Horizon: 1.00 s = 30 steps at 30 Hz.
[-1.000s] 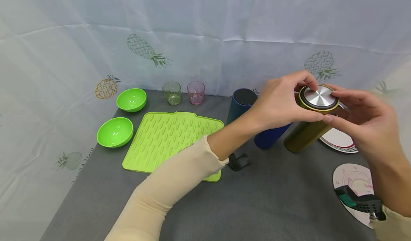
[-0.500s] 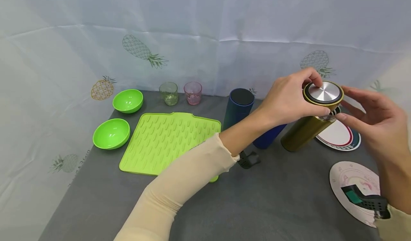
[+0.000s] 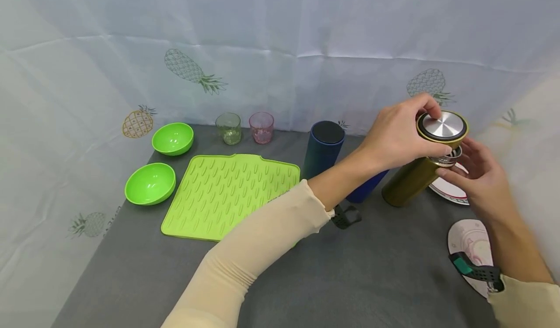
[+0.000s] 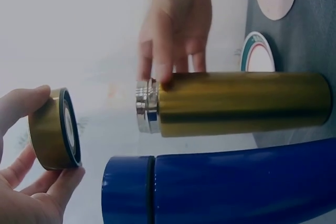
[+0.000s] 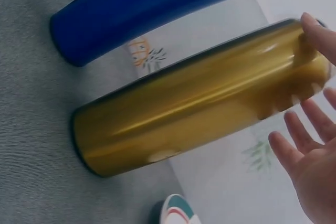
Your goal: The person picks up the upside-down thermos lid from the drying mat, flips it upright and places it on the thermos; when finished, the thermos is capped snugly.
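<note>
My left hand (image 3: pixel 404 133) pinches the gold lid (image 3: pixel 443 125) by its rim, its steel top facing up. In the left wrist view the lid (image 4: pixel 52 129) is apart from the bare steel neck (image 4: pixel 147 106) of the gold thermos flask (image 4: pixel 244 103). Upright on the table stands the flask (image 3: pixel 407 182). My right hand (image 3: pixel 485 182) is beside its upper end, thumb at the shoulder. In the right wrist view the right hand's fingers (image 5: pixel 307 135) are spread, with a gap to the flask's wall.
A blue flask (image 4: pixel 220 187) stands close left of the gold one, and a dark blue cylinder (image 3: pixel 323 148) beyond it. Plates (image 3: pixel 465 240) lie at the right. A green drying mat (image 3: pixel 232 192), two green bowls (image 3: pixel 150 184) and two small glasses (image 3: pixel 261 128) are to the left.
The left hand has lifted the lid off the flask's neck and shifted slightly right. The right hand first drew back right, then came in lower beside the flask's neck.
</note>
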Each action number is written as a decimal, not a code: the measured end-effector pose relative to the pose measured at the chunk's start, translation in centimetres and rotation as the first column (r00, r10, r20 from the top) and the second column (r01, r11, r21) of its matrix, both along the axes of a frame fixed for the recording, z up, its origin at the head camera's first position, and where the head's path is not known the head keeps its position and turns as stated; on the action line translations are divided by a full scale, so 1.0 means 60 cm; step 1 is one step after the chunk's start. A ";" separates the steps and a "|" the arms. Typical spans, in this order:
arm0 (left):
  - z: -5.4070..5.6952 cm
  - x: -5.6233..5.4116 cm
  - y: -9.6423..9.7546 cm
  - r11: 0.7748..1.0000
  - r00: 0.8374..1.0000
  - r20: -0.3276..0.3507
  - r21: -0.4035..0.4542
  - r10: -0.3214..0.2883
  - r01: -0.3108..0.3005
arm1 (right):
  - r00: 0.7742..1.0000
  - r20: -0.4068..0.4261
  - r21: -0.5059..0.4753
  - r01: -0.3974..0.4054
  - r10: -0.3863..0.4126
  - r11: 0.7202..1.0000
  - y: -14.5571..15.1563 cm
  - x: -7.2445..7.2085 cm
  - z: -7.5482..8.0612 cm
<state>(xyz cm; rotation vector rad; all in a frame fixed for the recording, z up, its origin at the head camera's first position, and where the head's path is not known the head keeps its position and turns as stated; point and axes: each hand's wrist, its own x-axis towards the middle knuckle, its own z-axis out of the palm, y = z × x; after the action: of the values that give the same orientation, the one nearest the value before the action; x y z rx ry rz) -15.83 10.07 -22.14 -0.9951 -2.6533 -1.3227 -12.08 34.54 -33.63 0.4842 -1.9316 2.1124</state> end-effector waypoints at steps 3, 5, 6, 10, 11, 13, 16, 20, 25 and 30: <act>-0.004 0.000 0.001 1.000 1.000 -0.007 -0.004 -0.004 0.004 | 0.999 0.042 0.045 0.000 -0.002 0.999 -0.001 -0.001 -0.011; -0.006 0.001 0.003 1.000 1.000 -0.014 -0.011 -0.007 0.007 | 0.998 0.061 0.083 0.012 -0.017 0.997 -0.002 0.000 -0.016; -0.007 0.001 0.005 1.000 1.000 -0.017 -0.015 -0.009 0.009 | 0.998 0.066 0.096 0.016 -0.023 0.995 -0.003 0.000 -0.017; -0.011 0.002 0.010 0.999 0.999 -0.029 -0.036 -0.014 0.013 | 0.998 0.060 0.080 -0.003 -0.002 0.997 -0.006 -0.001 -0.017; -0.012 0.003 0.012 0.999 0.999 -0.031 -0.042 -0.015 0.014 | 0.998 0.054 0.080 -0.012 0.008 0.997 -0.007 0.000 -0.017; -0.015 0.004 0.013 0.999 0.999 -0.034 -0.050 -0.022 0.020 | 0.998 0.046 0.083 -0.034 0.031 0.996 -0.009 0.001 -0.015; -0.018 0.007 0.015 0.998 0.999 -0.042 -0.061 -0.031 0.028 | 0.998 0.037 0.108 -0.058 0.055 0.992 -0.012 0.004 -0.012; -0.023 0.009 0.015 0.996 0.997 -0.062 -0.080 -0.048 0.043 | 0.997 0.028 0.142 -0.069 0.065 0.987 -0.015 0.006 -0.010; -0.028 0.012 0.015 0.992 0.993 -0.090 -0.109 -0.075 0.065 | 0.996 0.031 0.170 -0.084 0.080 0.982 -0.016 0.009 -0.008; -0.034 0.019 0.016 0.987 0.989 -0.117 -0.142 -0.095 0.078 | 0.996 0.045 0.210 -0.086 0.078 0.974 -0.012 0.013 -0.005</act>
<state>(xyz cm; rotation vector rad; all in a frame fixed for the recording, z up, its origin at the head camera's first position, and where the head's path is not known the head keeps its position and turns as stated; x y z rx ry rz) -14.70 11.05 -24.17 -1.1794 -2.6652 -1.0643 -11.33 33.82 -33.94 0.5792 -2.2065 1.9846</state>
